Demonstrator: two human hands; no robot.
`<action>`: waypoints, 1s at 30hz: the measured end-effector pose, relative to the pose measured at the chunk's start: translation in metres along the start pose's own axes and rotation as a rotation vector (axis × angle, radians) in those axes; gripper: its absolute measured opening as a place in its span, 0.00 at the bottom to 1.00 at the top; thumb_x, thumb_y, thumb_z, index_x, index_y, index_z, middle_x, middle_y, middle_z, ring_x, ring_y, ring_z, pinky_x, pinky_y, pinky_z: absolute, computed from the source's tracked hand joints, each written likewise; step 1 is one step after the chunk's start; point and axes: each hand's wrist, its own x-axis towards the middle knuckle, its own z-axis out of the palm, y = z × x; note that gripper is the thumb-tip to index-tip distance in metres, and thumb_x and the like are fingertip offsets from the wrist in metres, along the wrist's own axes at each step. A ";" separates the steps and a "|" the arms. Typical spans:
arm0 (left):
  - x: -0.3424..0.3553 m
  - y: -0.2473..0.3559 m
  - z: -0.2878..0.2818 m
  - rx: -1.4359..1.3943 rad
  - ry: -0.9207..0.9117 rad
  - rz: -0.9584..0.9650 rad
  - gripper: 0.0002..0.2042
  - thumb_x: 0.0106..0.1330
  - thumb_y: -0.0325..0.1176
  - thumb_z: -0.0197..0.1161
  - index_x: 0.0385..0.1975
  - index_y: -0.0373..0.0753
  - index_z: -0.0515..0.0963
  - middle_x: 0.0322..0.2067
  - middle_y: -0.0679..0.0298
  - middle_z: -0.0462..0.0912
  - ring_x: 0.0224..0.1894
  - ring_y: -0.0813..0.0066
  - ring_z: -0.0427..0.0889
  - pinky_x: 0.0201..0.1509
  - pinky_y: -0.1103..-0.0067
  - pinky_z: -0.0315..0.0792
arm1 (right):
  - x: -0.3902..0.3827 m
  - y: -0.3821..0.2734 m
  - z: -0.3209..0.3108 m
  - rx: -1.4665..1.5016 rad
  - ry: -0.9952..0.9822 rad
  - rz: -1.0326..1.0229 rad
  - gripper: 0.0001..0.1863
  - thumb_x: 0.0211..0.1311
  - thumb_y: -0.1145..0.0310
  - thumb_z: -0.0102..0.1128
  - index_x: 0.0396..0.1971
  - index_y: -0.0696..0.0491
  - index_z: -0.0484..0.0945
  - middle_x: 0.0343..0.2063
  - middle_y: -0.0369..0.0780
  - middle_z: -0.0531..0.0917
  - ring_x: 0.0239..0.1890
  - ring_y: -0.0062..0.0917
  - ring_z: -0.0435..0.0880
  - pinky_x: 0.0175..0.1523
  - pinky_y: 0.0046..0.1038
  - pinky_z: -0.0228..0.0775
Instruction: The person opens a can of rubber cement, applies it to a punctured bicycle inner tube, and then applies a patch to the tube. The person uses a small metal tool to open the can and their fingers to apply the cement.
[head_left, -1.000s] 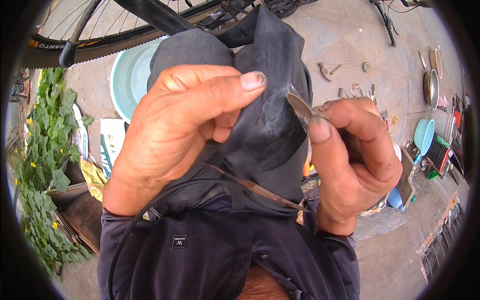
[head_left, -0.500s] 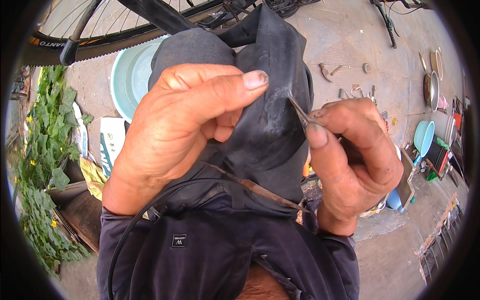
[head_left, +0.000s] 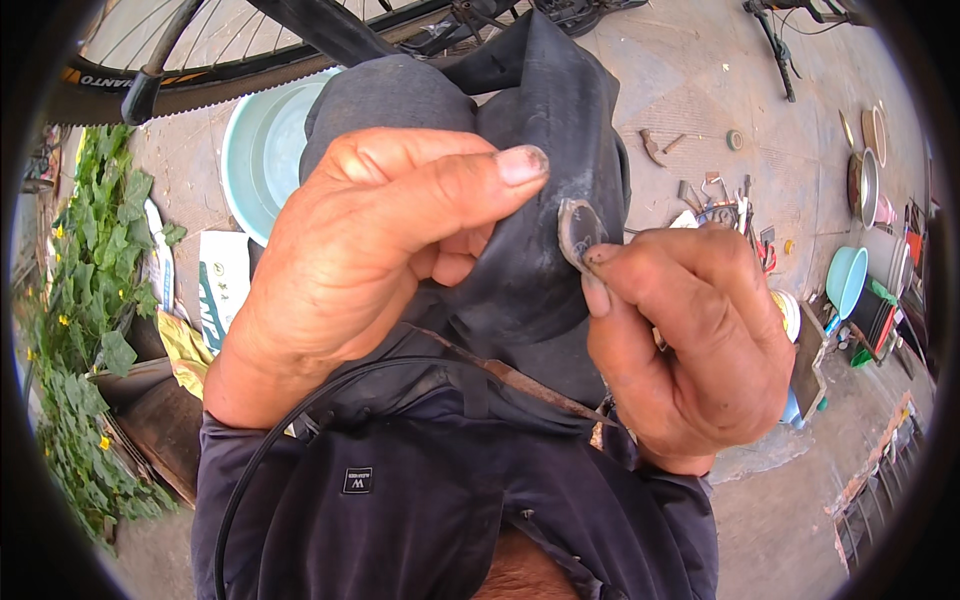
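Observation:
A black rubber inner tube [head_left: 540,150] is draped over my knee, close under the camera. My left hand [head_left: 370,250] grips a fold of it, thumb stretched across the top. My right hand [head_left: 690,330] pinches a small grey oval patch [head_left: 578,230] between thumb and forefinger and holds it flat against the tube's surface. A thin brown strip [head_left: 500,370] lies across my lap below both hands.
A bicycle wheel [head_left: 200,60] stands at the top left beside a pale green basin [head_left: 260,150]. Green leafy plants [head_left: 80,300] line the left edge. Small tools and parts [head_left: 710,190], bowls and a turquoise tub [head_left: 850,280] lie scattered on the concrete at right.
My right hand has brought the patch from edge-on beside the tube down flat onto the rubber. The left hand keeps its grip unchanged.

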 end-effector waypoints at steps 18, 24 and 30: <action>-0.001 0.000 0.006 0.001 0.005 -0.007 0.12 0.71 0.34 0.59 0.28 0.32 0.81 0.28 0.63 0.85 0.30 0.81 0.82 0.37 0.81 0.76 | 0.002 -0.001 -0.001 -0.025 -0.037 -0.040 0.17 0.37 0.89 0.67 0.33 0.62 0.83 0.25 0.43 0.81 0.23 0.25 0.78 0.28 0.22 0.68; 0.000 -0.001 0.002 -0.022 -0.028 -0.001 0.12 0.71 0.34 0.58 0.29 0.32 0.81 0.29 0.63 0.85 0.31 0.81 0.82 0.37 0.82 0.76 | 0.004 0.002 -0.001 -0.072 -0.068 -0.091 0.17 0.37 0.88 0.68 0.33 0.62 0.83 0.24 0.43 0.80 0.22 0.26 0.79 0.26 0.24 0.68; -0.002 -0.001 0.006 -0.034 0.001 -0.002 0.09 0.70 0.32 0.60 0.31 0.33 0.81 0.30 0.64 0.85 0.32 0.82 0.82 0.38 0.82 0.76 | 0.010 -0.003 -0.008 -0.174 -0.168 -0.146 0.18 0.36 0.87 0.69 0.34 0.61 0.84 0.24 0.42 0.80 0.21 0.28 0.79 0.25 0.25 0.68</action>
